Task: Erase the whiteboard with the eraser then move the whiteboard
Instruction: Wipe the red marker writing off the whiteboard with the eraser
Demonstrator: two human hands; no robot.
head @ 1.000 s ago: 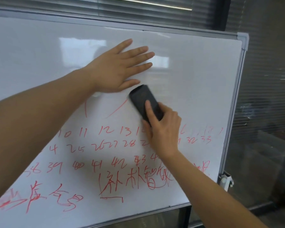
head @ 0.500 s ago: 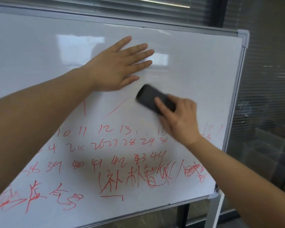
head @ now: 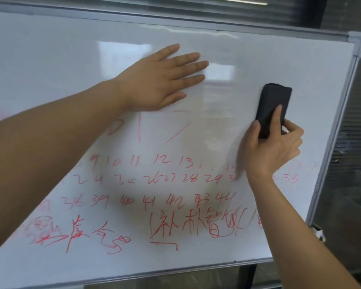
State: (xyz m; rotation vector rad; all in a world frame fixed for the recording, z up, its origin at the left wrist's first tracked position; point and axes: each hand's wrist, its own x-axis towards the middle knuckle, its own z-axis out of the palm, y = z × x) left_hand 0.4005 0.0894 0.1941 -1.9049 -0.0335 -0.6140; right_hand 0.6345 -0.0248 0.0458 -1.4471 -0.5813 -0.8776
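The left hand (head: 161, 80) lies flat, fingers straight, on the whiteboard (head: 248, 59). To its right, the right hand (head: 273, 147) grips the black eraser (head: 272, 105) (upright), pressed on the board above the red writing (head: 165, 178).

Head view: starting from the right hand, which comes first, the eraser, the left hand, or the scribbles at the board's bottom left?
1. The eraser: gripped in the right hand, against the whiteboard.
2. The left hand: flat on the board, up and to the left.
3. The scribbles: bottom left corner, farthest.
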